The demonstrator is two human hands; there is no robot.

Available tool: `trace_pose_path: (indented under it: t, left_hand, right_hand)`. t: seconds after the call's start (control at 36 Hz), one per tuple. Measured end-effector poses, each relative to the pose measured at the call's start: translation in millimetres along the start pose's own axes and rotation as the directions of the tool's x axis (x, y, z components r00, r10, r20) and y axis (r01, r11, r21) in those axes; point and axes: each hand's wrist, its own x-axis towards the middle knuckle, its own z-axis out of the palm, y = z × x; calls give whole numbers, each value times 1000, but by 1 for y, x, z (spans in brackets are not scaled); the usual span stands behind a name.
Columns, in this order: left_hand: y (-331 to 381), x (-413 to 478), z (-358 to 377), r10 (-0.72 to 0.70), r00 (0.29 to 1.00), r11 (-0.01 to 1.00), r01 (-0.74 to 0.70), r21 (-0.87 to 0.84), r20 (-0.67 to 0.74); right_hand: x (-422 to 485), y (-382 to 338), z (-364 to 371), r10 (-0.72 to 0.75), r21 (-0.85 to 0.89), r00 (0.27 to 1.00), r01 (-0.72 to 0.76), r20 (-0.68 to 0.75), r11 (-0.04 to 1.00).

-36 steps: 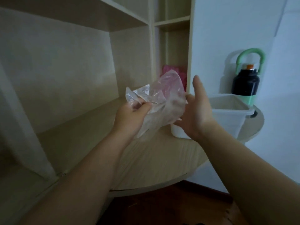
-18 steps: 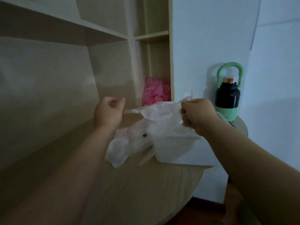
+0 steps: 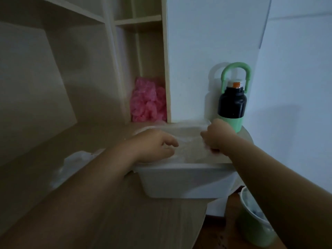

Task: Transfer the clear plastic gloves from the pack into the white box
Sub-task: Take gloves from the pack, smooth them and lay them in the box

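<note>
The white box [image 3: 181,180] stands at the rounded end of the wooden desk. A clear plastic glove [image 3: 188,141] lies spread across the box's open top, thin and hard to make out. My right hand [image 3: 218,137] is curled over the box's right side and grips the glove's edge. Above the box's left side, my left hand [image 3: 155,146] has loosely bent fingers that rest on the plastic. The crumpled clear pack [image 3: 73,163] lies on the desk to the left, partly hidden by my left forearm.
A black and green bottle [image 3: 231,106] with a green loop handle stands against the wall right behind the box. Pink crumpled material [image 3: 147,105] fills a narrow shelf compartment. A green bin [image 3: 255,220] sits on the floor at the lower right. Shelves rise at the left.
Both hands have come down from holding the glove stretched in the air to the box's top. The pack now lies on the desk at the left. The camera has moved closer.
</note>
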Motion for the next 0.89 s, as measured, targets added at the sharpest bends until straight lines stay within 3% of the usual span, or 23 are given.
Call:
trace_pose_path:
  t: [0.06,0.14,0.22,0.31,0.39,0.5,0.58,0.67,0.72,0.81,0.89]
  left_hand:
    - [-1,12,2,-47,993,998,43,36,112]
    - [-6,30,10,-98,969,984,61,167,226]
    - [-5,43,17,-142,944,965,66,254,297]
    - [-2,49,20,-160,921,969,78,236,355]
    - [-1,47,20,-152,910,973,67,223,387]
    - [-1,46,22,-125,914,975,40,220,385]
    - [-5,45,18,-96,975,975,52,215,200]
    - [-10,34,6,-46,995,991,57,124,-86]
    - [-16,23,-2,-36,977,999,31,-28,-210]
    - [-32,2,-11,-47,928,989,-9,-146,-371]
    - [-49,-25,-16,-138,860,964,2,-266,-492]
  right_hand:
    - [8,6,0,-24,99,998,30,-64,995]
    - [12,15,-5,-55,17,991,57,-123,998]
    - [8,16,-9,-190,-159,978,174,-88,972]
    - [8,10,-11,-320,-353,946,282,-54,892]
    - [11,1,-5,-326,-414,928,371,177,831]
    - [16,0,9,-142,-482,873,385,466,787]
    - [16,3,11,-64,-540,879,345,472,767]
    - [9,-1,3,-125,-506,921,311,368,804]
    - [3,-7,-3,-205,-474,941,315,269,822]
    - [-12,-23,-2,-327,-293,939,345,110,892]
    - [-28,-47,12,-443,-140,894,431,-69,892]
